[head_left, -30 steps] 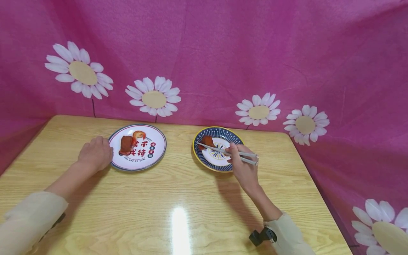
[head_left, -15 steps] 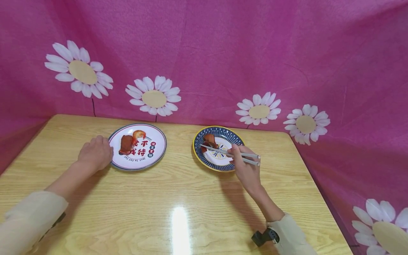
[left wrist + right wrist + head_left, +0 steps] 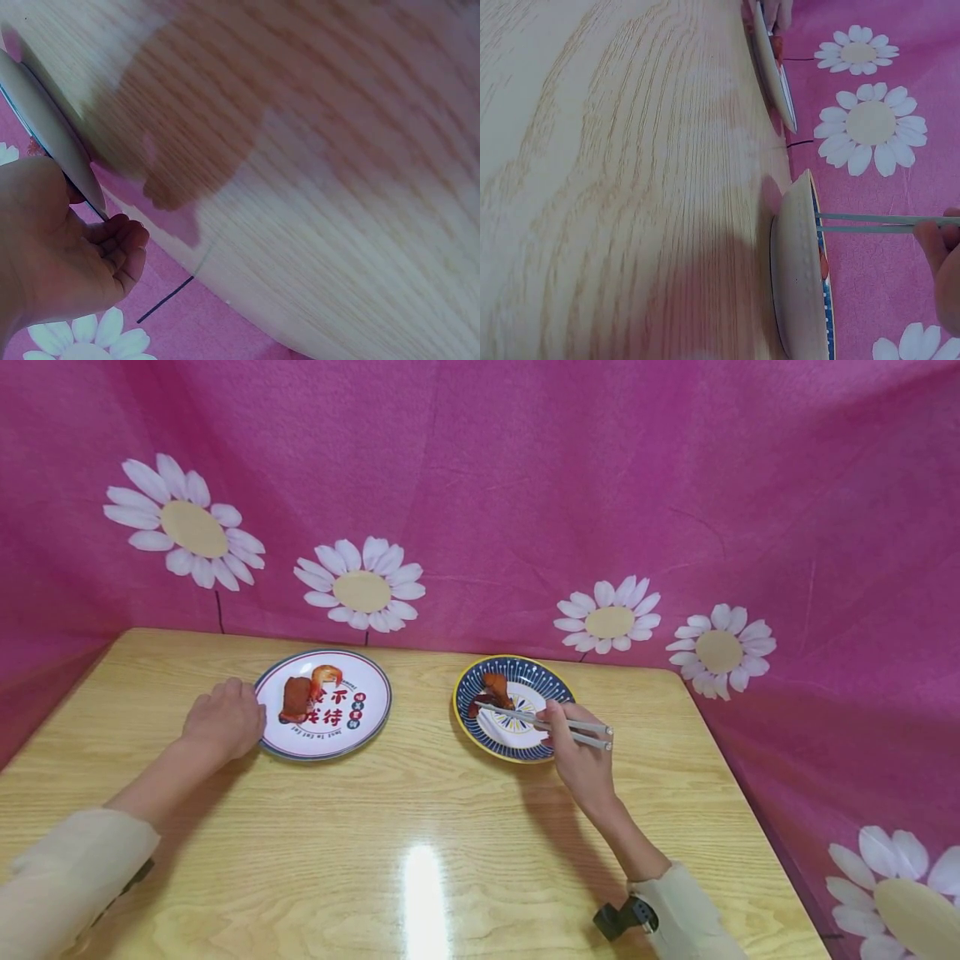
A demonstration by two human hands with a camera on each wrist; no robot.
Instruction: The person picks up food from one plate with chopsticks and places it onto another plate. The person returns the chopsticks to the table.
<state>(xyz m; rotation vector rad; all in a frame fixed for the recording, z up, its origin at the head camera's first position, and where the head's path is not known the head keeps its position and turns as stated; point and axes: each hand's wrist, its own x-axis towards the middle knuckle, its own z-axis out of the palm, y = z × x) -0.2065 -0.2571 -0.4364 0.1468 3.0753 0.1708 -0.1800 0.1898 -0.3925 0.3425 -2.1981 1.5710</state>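
Observation:
My right hand (image 3: 581, 760) holds a pair of grey chopsticks (image 3: 528, 718), tips lowered into a blue-and-white patterned dish (image 3: 480, 745) with a yellow rim. At those tips a glossy reddish-brown piece of food (image 3: 495, 687) lies on the dish's left side; I cannot tell whether it is pinched. Another dark red bit shows by my fingers, mostly hidden. On the left, my left hand (image 3: 225, 720) grips the edge of a white plate (image 3: 367, 697) printed with red characters, fingers (image 3: 124, 247) curled at its rim. A brown block of meat (image 3: 296, 699) and an orange shrimp (image 3: 327, 676) lie on it.
Both dishes stand apart toward the back of a light wooden table (image 3: 337, 843). A pink cloth (image 3: 480, 510) with white daisies hangs behind and beside the table. Bright light reflects off the table's front middle.
In the dish, the reddish-brown food has turned and shifted slightly at the chopstick tips. My right hand has moved a little to the right. The left hand and its plate stay in place.

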